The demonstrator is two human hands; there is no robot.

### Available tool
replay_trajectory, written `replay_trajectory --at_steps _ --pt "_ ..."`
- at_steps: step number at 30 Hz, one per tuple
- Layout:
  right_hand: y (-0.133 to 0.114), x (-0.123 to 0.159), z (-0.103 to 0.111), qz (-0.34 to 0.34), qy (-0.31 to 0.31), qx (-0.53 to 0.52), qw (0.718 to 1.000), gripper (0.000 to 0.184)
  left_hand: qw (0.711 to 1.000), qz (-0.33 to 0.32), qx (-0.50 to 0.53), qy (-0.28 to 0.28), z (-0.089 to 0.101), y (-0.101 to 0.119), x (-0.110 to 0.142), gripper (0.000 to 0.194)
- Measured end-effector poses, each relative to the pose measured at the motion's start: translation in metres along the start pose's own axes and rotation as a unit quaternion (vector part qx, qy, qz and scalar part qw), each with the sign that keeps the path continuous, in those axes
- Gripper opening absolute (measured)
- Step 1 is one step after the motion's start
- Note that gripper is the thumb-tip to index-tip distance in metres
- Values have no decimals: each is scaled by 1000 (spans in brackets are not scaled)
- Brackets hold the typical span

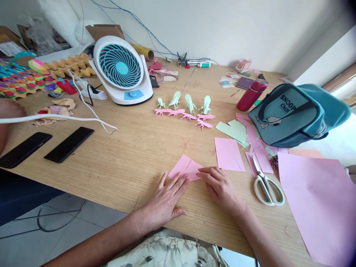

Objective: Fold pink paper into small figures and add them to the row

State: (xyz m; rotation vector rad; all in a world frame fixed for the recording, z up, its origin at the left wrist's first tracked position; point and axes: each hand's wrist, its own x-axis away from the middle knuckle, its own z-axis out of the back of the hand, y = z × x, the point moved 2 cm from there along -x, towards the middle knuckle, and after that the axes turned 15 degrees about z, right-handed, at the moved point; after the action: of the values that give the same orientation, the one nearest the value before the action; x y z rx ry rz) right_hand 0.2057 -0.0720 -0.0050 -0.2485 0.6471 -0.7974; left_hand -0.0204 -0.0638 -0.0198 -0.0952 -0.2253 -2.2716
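A pink sheet of paper (182, 165) with a crease down it lies flat on the table in front of me. My left hand (168, 198) rests flat on its lower left part, fingers stretched out and thumb apart. With slightly bent fingers, my right hand (221, 187) touches the sheet's right corner; its thumb is apart from the fingers. Another pink rectangle of paper (229, 154) lies just beyond the right hand. White-handled scissors (268, 191) lie to the right, blades pointing away from me.
Several green and pink folded paper insects (190, 104) stand farther back. Paper scraps (233, 130), a teal bag (286, 115), a red bottle (252, 95) and a large pink sheet (319, 204) occupy the right. Leftward are a fan (130, 97), two phones (69, 144) and another person's arm (8, 115).
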Motion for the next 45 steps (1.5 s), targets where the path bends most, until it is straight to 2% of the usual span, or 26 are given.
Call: replay_trajectory --at_steps 3,7,13,16,20,24,28,32,37,45 --pt "0 8 5 1 -32 32 999 41 1000 -13 -3 14 3 -8 -3 80" --pt "-1 19 6 -3 -39 27 999 42 997 -67 -12 43 10 -26 -11 74" --pt "-34 28 -6 23 -81 -17 996 46 998 -1 -23 67 19 -35 -29 49" --pt "-43 24 -14 36 -114 -25 992 43 996 -5 -6 89 18 -33 -34 40" --pt "-32 6 -20 29 -109 21 993 34 995 -11 4 98 16 -33 -35 40" --pt "-19 -17 -28 37 -110 50 992 36 995 -22 4 102 14 -36 -35 35" --pt "-16 -31 -36 38 -142 93 985 32 993 -44 10 111 7 -40 -36 34" --pt "-17 -30 -39 56 -169 138 974 33 990 -65 9 122 3 -43 -35 36" --pt "-23 -21 -38 65 -171 150 972 38 987 -76 2 142 7 -42 -36 34" --pt "-39 -4 -36 57 -163 147 974 38 989 -76 12 126 9 -42 -35 38"
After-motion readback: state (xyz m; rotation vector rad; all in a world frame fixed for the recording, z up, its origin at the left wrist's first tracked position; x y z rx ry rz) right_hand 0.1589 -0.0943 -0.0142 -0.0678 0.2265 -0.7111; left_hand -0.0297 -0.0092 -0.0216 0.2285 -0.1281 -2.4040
